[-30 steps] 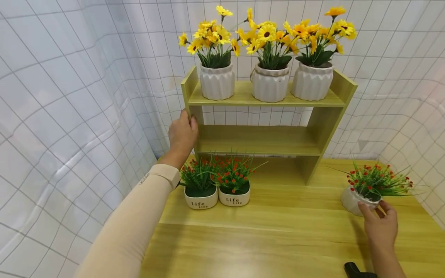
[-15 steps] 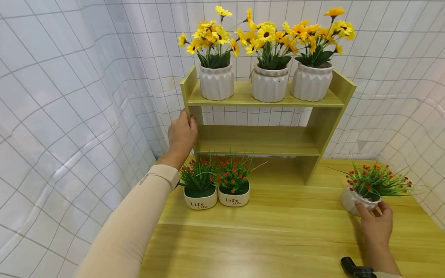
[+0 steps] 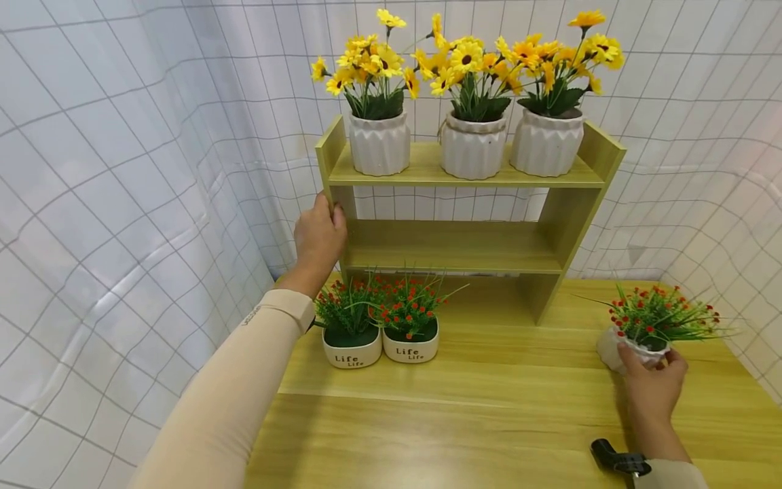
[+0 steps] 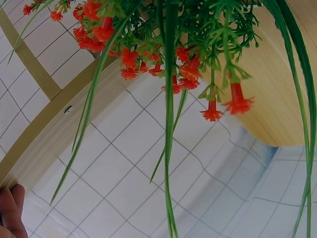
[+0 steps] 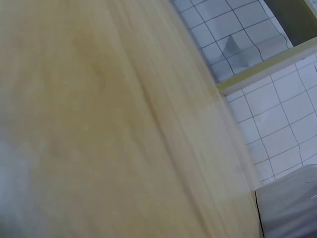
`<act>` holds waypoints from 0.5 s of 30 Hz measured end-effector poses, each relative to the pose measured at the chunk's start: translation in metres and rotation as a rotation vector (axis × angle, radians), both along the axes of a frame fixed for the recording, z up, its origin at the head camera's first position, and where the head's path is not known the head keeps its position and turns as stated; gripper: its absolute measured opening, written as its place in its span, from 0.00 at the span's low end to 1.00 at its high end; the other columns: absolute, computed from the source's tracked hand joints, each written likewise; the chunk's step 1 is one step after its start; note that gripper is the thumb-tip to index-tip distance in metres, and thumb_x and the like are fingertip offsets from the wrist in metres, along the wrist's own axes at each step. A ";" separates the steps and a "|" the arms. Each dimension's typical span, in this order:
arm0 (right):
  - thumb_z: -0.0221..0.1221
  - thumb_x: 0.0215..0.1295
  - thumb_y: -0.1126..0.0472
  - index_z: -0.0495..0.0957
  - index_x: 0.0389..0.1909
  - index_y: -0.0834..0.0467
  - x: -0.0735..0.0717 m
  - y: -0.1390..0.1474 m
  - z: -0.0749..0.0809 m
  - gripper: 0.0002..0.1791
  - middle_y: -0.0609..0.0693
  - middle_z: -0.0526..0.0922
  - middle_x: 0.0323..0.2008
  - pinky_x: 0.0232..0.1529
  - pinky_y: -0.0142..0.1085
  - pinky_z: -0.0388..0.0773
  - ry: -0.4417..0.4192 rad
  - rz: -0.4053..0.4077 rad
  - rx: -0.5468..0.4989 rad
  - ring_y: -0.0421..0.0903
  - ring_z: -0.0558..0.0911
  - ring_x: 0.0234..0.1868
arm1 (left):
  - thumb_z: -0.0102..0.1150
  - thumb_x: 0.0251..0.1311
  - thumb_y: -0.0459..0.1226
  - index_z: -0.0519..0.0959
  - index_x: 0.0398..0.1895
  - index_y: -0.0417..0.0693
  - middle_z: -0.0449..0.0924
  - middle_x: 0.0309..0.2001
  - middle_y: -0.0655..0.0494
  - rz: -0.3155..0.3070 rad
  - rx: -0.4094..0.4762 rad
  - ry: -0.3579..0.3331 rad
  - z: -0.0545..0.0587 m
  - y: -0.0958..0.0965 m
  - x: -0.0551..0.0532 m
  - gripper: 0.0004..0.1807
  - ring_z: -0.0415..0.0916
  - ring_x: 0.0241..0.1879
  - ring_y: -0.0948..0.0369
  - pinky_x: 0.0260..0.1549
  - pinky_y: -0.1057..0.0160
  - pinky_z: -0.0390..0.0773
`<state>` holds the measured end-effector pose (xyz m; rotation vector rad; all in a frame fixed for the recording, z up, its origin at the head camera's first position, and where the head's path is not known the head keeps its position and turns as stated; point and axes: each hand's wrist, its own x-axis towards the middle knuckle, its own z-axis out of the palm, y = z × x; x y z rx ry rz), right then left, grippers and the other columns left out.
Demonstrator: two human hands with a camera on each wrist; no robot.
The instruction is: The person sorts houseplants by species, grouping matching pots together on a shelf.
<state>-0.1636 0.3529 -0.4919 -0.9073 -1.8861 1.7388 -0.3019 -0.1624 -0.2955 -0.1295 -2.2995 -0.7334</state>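
Observation:
My left hand (image 3: 319, 234) grips the left side panel of a wooden shelf (image 3: 458, 248); in the left wrist view its fingers (image 4: 14, 210) touch the panel's edge. At the table's right side my right hand (image 3: 655, 390) holds the rim of a white ribbed pot (image 3: 611, 350), thumb at the front. Red flowers and long grass blades (image 3: 656, 316) spread from that pot, which stands tilted or nearly upright; I cannot tell which. On the shelf's top board stand three white ribbed pots (image 3: 380, 144) of yellow flowers.
Two small white "Life" pots (image 3: 351, 353) with red flowers stand side by side before the shelf's lower left. Below my right hand is a black device (image 3: 617, 460) on the wrist. White grid-patterned curtain (image 3: 122, 204) surrounds the wooden table (image 3: 427, 428).
My right hand has shifted slightly left and up at the pot, so its sleeve and wrist device show more. The pot itself has barely moved. My left hand stays on the shelf.

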 end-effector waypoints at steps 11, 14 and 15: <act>0.64 0.63 0.44 0.42 0.78 0.45 -0.003 0.001 0.000 0.51 0.52 0.48 0.77 0.67 0.32 0.59 -0.015 -0.011 0.015 0.46 0.55 0.74 | 0.50 0.72 0.38 0.73 0.40 0.35 0.82 0.31 0.32 -0.001 -0.004 0.016 0.000 0.000 0.000 0.12 0.81 0.32 0.34 0.28 0.39 0.75; 0.64 0.63 0.44 0.43 0.78 0.45 -0.004 0.001 0.000 0.51 0.51 0.48 0.77 0.68 0.34 0.58 -0.017 -0.011 0.024 0.46 0.55 0.74 | 0.50 0.72 0.38 0.73 0.40 0.35 0.82 0.31 0.32 -0.001 -0.002 0.013 0.000 0.000 -0.001 0.12 0.81 0.32 0.34 0.28 0.39 0.75; 0.64 0.63 0.44 0.43 0.78 0.46 -0.004 0.001 0.000 0.50 0.51 0.49 0.77 0.68 0.34 0.58 -0.019 -0.012 0.032 0.46 0.55 0.74 | 0.49 0.72 0.38 0.73 0.40 0.35 0.82 0.31 0.32 0.000 -0.001 0.010 0.000 0.000 0.000 0.12 0.81 0.32 0.34 0.28 0.39 0.75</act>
